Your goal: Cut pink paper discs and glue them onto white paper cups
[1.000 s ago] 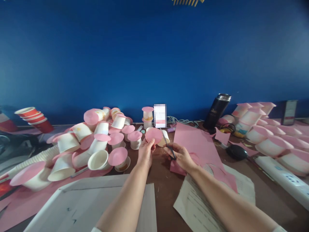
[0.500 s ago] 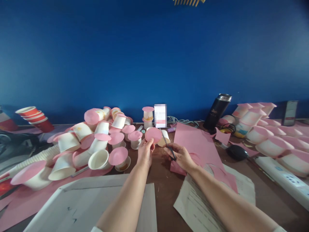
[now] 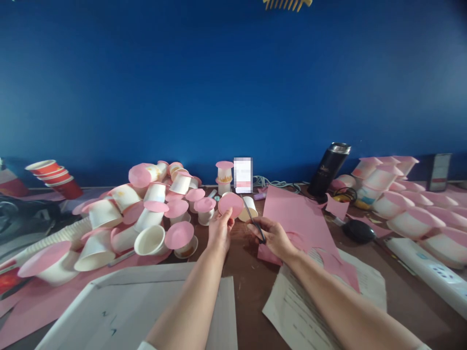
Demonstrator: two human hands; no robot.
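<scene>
Dim, soft indoor light, direction unclear. Matte blue wall (image 3: 219, 87) shows hazy sheen toward both sides, top-right corner nearly black. Small white rectangular panel (image 3: 243, 177) brightest spot, partly pixelated. Black cylindrical bottle (image 3: 326, 170): glint at silver rim. Round pink paper disc (image 3: 231, 203) evenly lit, slightly soft. Wide-angle stretch on long white plastic power strip (image 3: 423, 262). Printed white paper sheet (image 3: 288, 297): text blurred, unreadable.
</scene>
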